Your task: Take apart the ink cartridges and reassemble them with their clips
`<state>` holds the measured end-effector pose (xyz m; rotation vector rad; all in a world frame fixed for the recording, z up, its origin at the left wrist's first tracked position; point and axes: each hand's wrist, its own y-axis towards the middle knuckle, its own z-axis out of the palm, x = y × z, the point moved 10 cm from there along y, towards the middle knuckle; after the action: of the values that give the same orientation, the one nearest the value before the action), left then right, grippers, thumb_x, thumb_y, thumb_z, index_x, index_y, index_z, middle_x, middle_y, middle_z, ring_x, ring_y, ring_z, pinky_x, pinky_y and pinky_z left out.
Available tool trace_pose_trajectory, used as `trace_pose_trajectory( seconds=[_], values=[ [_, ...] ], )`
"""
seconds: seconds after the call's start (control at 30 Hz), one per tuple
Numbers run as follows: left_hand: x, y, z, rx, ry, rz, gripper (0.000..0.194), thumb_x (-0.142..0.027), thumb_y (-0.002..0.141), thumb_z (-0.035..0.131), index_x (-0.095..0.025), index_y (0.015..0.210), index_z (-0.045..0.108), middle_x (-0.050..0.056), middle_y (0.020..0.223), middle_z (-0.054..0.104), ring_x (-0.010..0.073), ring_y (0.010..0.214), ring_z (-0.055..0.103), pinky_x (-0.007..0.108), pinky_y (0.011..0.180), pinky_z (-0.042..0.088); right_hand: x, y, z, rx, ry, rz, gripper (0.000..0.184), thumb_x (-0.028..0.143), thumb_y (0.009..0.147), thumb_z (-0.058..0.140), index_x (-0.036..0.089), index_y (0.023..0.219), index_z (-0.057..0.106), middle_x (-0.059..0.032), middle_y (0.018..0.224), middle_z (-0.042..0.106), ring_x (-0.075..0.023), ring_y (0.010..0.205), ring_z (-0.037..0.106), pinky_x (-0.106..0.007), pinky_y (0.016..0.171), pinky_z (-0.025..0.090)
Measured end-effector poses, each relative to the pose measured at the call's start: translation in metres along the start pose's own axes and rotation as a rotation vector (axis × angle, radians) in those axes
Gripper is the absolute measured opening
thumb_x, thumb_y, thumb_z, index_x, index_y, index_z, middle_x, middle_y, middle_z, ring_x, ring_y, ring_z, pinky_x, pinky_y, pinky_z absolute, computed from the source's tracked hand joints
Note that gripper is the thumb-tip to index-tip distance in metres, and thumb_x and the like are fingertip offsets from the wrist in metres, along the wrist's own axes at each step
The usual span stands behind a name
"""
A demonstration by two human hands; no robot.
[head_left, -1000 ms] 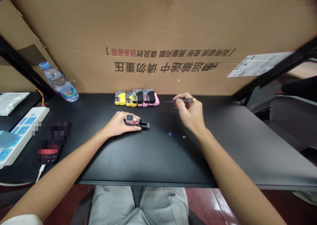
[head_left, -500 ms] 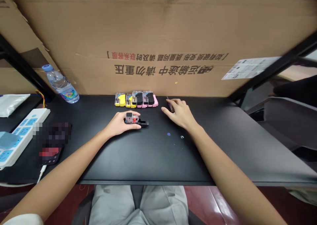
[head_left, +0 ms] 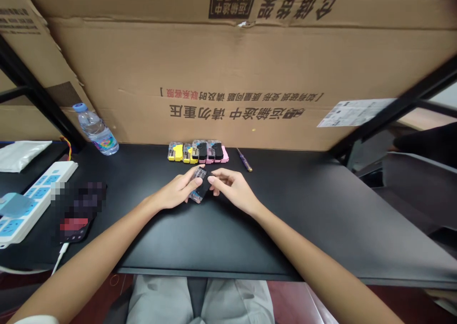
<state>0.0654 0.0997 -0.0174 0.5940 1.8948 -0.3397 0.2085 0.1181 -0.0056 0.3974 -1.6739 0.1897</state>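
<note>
Both of my hands meet at the middle of the black desk [head_left: 321,219] on a small clear-and-black ink cartridge [head_left: 200,185]. My left hand [head_left: 176,191] grips it from the left with thumb and fingers. My right hand [head_left: 230,187] pinches its black end from the right. The cartridge is tilted and lifted a little off the desk. A small screwdriver [head_left: 244,160] with a purple handle lies loose behind my right hand. A row of several cartridges [head_left: 198,152], yellow, black and pink, stands at the back against the cardboard.
A large cardboard box [head_left: 228,76] walls off the back of the desk. A water bottle [head_left: 95,130] leans at the back left. A white power strip [head_left: 28,202] and a phone [head_left: 76,210] on a cable lie at the left. Black frame bars stand at both sides.
My right hand laid the screwdriver down at the back and came left to the cartridge. My left hand lifted and tilted the cartridge. The camera tipped upward.
</note>
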Motion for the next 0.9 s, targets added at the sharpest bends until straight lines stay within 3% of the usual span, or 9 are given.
trace_pose_trajectory(
  seconds=[0.1,0.17,0.3,0.37,0.43,0.57,0.7,0.8,0.9],
  values=[
    [-0.005,0.0,-0.001,0.009,0.026,0.03,0.075,-0.052,0.108,0.054,-0.018,0.17,0.029,0.008,0.099,0.08,0.0205,0.085,0.079,0.026,0.067,0.058,-0.004,0.001,-0.01,-0.065,0.022,-0.002,0.049,0.064,0.087,0.082,0.017,0.098,0.074,-0.0034,0.076,0.075,-0.0161,0.06,0.07,-0.034,0.067,0.063],
    [-0.01,0.001,-0.014,-0.07,0.059,0.08,0.07,-0.049,0.108,0.056,-0.02,0.168,0.036,0.011,0.118,0.079,0.0212,0.1,0.078,0.03,0.083,0.06,-0.001,0.0,-0.021,-0.152,0.028,-0.059,0.049,0.064,0.087,0.081,0.018,0.099,0.073,-0.0038,0.077,0.076,-0.0186,0.064,0.073,-0.037,0.071,0.065],
    [-0.012,-0.005,-0.071,-0.472,0.143,0.135,0.05,-0.045,0.107,0.055,-0.021,0.151,0.055,0.014,0.144,0.069,0.0231,0.117,0.072,0.032,0.092,0.058,0.027,0.001,-0.031,-0.266,-0.162,-0.31,0.034,0.055,0.093,0.078,0.023,0.105,0.071,-0.0051,0.088,0.08,-0.0236,0.08,0.078,-0.044,0.084,0.067],
    [-0.008,-0.015,-0.1,-0.693,0.219,0.145,0.039,-0.038,0.104,0.058,-0.02,0.138,0.062,0.013,0.142,0.069,0.0229,0.116,0.071,0.033,0.093,0.057,0.047,0.01,-0.019,-0.22,-0.381,-0.467,0.025,0.046,0.095,0.076,0.024,0.108,0.072,-0.0056,0.094,0.081,-0.0237,0.084,0.078,-0.044,0.088,0.066],
    [0.001,-0.022,-0.118,-0.817,0.301,0.119,0.035,-0.031,0.101,0.06,-0.021,0.134,0.063,0.014,0.142,0.067,0.0246,0.12,0.068,0.037,0.096,0.057,0.062,0.023,0.0,-0.154,-0.587,-0.602,0.022,0.038,0.098,0.073,0.023,0.113,0.073,-0.0079,0.101,0.082,-0.024,0.086,0.078,-0.042,0.088,0.064],
    [0.029,-0.02,-0.125,-0.793,0.425,-0.057,0.041,-0.027,0.1,0.058,-0.023,0.141,0.058,0.014,0.146,0.065,0.0304,0.133,0.062,0.051,0.115,0.048,0.067,0.06,0.048,-0.022,-1.061,-0.686,0.02,0.027,0.103,0.066,0.02,0.119,0.075,-0.0171,0.123,0.079,-0.0333,0.112,0.074,-0.05,0.101,0.059],
    [0.041,-0.015,-0.116,-0.705,0.465,-0.157,0.04,-0.037,0.109,0.046,-0.026,0.146,0.055,0.013,0.15,0.064,0.0338,0.14,0.058,0.058,0.12,0.041,0.057,0.081,0.079,0.09,-1.326,-0.658,0.025,0.018,0.105,0.058,0.012,0.121,0.076,-0.0231,0.126,0.077,-0.0373,0.116,0.071,-0.052,0.103,0.055],
    [0.041,-0.011,-0.108,-0.646,0.5,-0.175,0.043,-0.043,0.111,0.04,-0.028,0.149,0.053,0.013,0.155,0.061,0.0359,0.144,0.054,0.06,0.12,0.038,0.061,0.071,0.069,0.039,-1.305,-0.677,0.028,0.021,0.105,0.061,0.013,0.128,0.074,-0.0215,0.134,0.075,-0.0374,0.123,0.068,-0.051,0.107,0.052],
    [0.041,-0.009,-0.102,-0.594,0.548,-0.17,0.047,-0.044,0.109,0.047,-0.028,0.153,0.05,0.014,0.162,0.055,0.038,0.146,0.051,0.06,0.12,0.037,0.068,0.048,0.019,-0.154,-1.165,-0.682,0.037,0.033,0.106,0.062,0.017,0.138,0.07,-0.0193,0.137,0.075,-0.037,0.126,0.067,-0.053,0.109,0.051]
  ],
)
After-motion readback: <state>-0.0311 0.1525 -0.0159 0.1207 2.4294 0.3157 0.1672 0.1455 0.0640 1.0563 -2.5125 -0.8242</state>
